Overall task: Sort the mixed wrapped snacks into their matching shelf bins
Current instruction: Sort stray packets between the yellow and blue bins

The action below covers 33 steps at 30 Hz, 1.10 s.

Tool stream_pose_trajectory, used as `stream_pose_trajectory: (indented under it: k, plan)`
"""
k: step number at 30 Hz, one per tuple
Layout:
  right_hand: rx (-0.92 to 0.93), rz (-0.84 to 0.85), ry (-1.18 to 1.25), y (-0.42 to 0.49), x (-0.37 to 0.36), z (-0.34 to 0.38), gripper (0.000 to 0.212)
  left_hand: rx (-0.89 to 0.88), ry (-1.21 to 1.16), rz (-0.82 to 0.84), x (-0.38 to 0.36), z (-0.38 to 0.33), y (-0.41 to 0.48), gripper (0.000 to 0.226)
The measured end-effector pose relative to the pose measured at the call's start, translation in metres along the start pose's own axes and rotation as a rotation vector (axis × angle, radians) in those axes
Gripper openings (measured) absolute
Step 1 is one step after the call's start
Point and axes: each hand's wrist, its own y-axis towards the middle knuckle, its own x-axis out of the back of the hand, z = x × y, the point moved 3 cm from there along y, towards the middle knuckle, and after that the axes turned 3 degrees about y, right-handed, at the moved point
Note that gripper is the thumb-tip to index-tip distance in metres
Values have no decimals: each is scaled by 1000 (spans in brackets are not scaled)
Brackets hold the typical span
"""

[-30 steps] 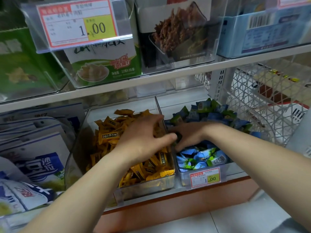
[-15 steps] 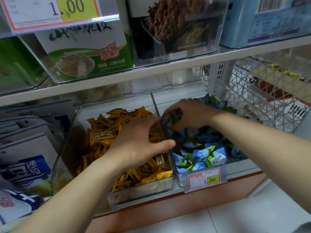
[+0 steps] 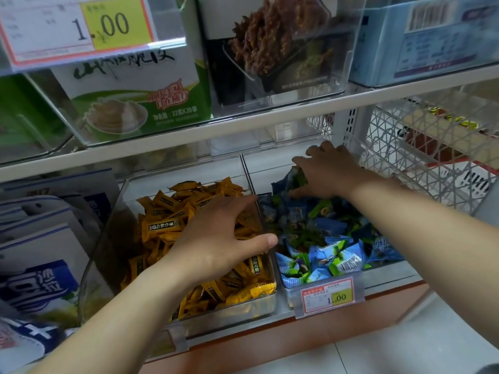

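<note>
Price tag (image 3: pixel 328 296): clipped to the near front of the right bin (image 3: pixel 286 291), reading 1.00.
Bags (image 3: pixel 40 268): blue-and-white packs stand at the near left, beside the left bin (image 3: pixel 108 228).
Your left hand (image 3: pixel 221 238): palm down with the fingers spread wide, resting on the yellow snacks (image 3: pixel 162 225). The thumb reaches to the divider between the two bins. You grip nothing that shows.
Yellow snacks: heaped in the clear left bin and filling most of it.
Blue-and-green snacks (image 3: pixel 332 257): piled in the right bin, just beside the yellow ones across the divider.
Your right hand (image 3: pixel 329 171): at the far end of the right bin, fingers curled round a small bunch of blue-and-green snacks held just above the pile.
Wire basket (image 3: pixel 405 157): white, to the right of the bins.
Upper shelf (image 3: pixel 189 139): carries a green-and-white box (image 3: pixel 135 90) in a clear bin, with a large 1.00 tag (image 3: pixel 78 28) in front.
</note>
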Motion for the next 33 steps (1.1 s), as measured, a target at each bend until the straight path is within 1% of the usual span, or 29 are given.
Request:
stream_pose_trajectory:
  k: [1,2,3,4,5,6,7,8,9,10,11,12,14,15,17,19,20,21,23,24,25,26,27,28,29,30,31,33]
  plan:
    - [31,-58,31,-2,6,7,84,-3,3,-2,0,0,0,92]
    - [87,-123,108,-6,13,16,75,-8,6,-5,0,0,0,92]
    - [159,-172,226,-10,19,25,61,-12,9,-8,0,0,0,91]
    - [235,-175,356,-16,23,34,45,-18,12,-12,-1,0,0,89]
    - [298,-99,455,-22,23,42,32,-25,17,-16,-1,1,0,87]
    - [344,50,507,-28,19,49,28,-29,23,-18,-1,1,1,85]
    - [366,242,508,-35,11,56,33,-30,30,-18,-1,1,0,85]
    - [364,414,438,-42,0,60,44,-30,35,-17,-1,2,0,84]
    - [352,509,317,-46,-9,61,55,-30,37,-17,0,1,0,84]
    - [344,524,213,-48,-15,61,62,-30,36,-18,0,1,0,84]
    - [346,494,171,-48,-18,61,63,-30,32,-19,0,1,-1,84]
    - [357,450,193,-48,-19,62,57,-31,27,-18,0,1,-1,83]
    - [384,390,285,-47,-18,63,38,-35,22,-18,0,0,-1,83]
    - [391,377,320,-47,-18,63,33,-35,22,-20,0,0,-1,83]
    - [366,309,436,-44,-14,58,34,-36,23,-24,0,0,-1,83]
    - [299,116,553,-36,-2,45,36,-36,20,-25,1,-1,-1,82]
    - [263,24,550,-31,4,37,37,-34,16,-25,1,-1,-1,83]
    - [231,-27,485,-27,9,30,39,-31,13,-24,1,-1,-1,83]
    - [185,-61,372,-28,15,25,46,-26,6,-21,1,-1,-1,83]
    - [183,-95,390,-31,17,28,45,-23,2,-18,1,-1,-1,84]
    - [215,-122,444,-36,18,33,40,-21,-3,-15,2,-1,-1,83]
    - [265,-78,512,-42,17,40,34,-20,-9,-14,2,-1,-1,83]
    - [311,57,558,-50,12,49,35,-20,-15,-16,2,-1,-1,83]
    - [345,237,552,-58,5,58,42,-21,-18,-19,2,-1,-1,83]
    - [372,383,481,-65,-3,66,51,-22,-18,-21,2,-1,-1,83]
    - [389,441,372,-71,-10,71,59,-23,-19,-20,2,-1,-1,83]
    - [391,412,275,-73,-15,73,62,-24,-23,-18,3,-1,-2,82]
    - [351,312,156,-75,-20,76,63,-27,-26,-20,3,-1,-2,82]
